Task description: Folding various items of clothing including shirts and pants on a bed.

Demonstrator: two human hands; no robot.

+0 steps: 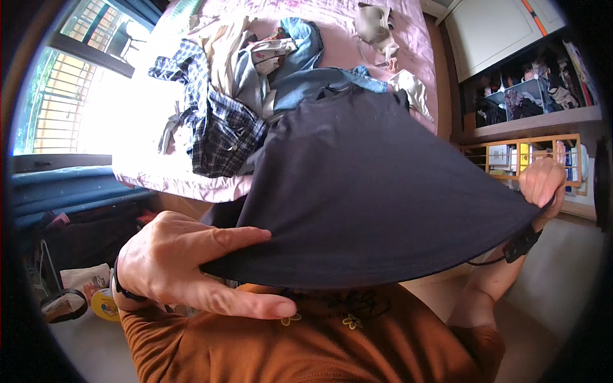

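Observation:
A black T-shirt (357,185) spreads in front of me, its neck end on the bed and its hem pulled toward my body. My right hand (543,185) is closed round the hem's right corner and draws it out taut. At the left corner, my left hand (198,265) has thumb and forefinger stretched wide apart. The forefinger lies on the cloth, while the thumb points along below the hem; the other fingers are mostly hidden. Beyond the shirt lie a blue-and-white checked shirt (223,137) and light blue denim (306,45) in a heap.
The bed (415,38) has a pink sheet. A beige bra (375,25) and a white cloth (412,89) lie toward its right edge. A wooden rack (504,159) and an open cabinet shelf (536,96) stand at right. A barred window (60,102) is at left.

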